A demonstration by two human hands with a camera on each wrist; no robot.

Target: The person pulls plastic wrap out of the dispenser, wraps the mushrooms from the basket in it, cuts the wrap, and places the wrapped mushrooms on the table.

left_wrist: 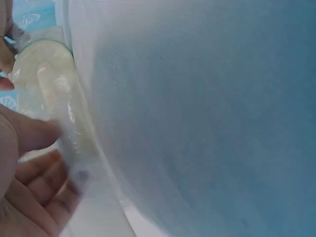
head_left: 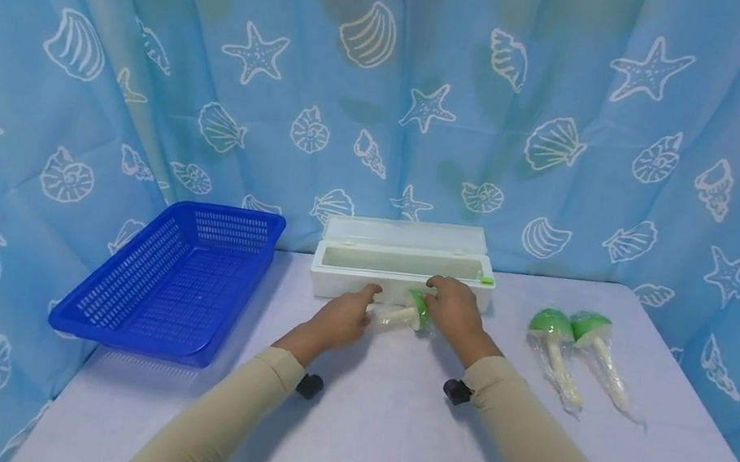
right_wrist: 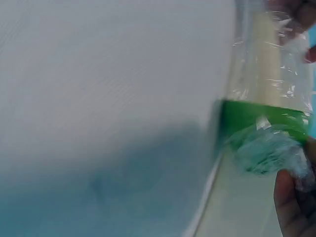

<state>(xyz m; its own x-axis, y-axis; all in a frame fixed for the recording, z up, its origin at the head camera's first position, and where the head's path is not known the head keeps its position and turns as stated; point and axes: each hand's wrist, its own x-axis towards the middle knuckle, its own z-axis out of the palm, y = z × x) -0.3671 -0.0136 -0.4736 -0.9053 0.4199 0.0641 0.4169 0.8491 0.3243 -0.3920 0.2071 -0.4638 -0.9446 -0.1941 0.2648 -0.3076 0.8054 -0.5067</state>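
Observation:
A mushroom-shaped piece [head_left: 405, 316] with a green domed cap and cream stem, wrapped in clear plastic, lies across the front of a long white box [head_left: 323, 283]. My left hand [head_left: 341, 318] grips the stem end; the left wrist view shows its thumb and curled fingers around the clear wrap [left_wrist: 74, 118]. At the other end my right hand [head_left: 455, 312] holds the green cap [right_wrist: 264, 118], its fingertips on the bunched plastic. The box lid [head_left: 407, 233] stands raised at the back, and a green tab [head_left: 487, 280] shows at the right end.
Two more wrapped green-capped pieces lie side by side at the right, one nearer [head_left: 558, 355] and one outer [head_left: 607, 364]. A blue plastic basket [head_left: 236, 315] sits at the table's left edge. A blue shell-patterned curtain [head_left: 395, 87] hangs behind the white tabletop [head_left: 368, 454].

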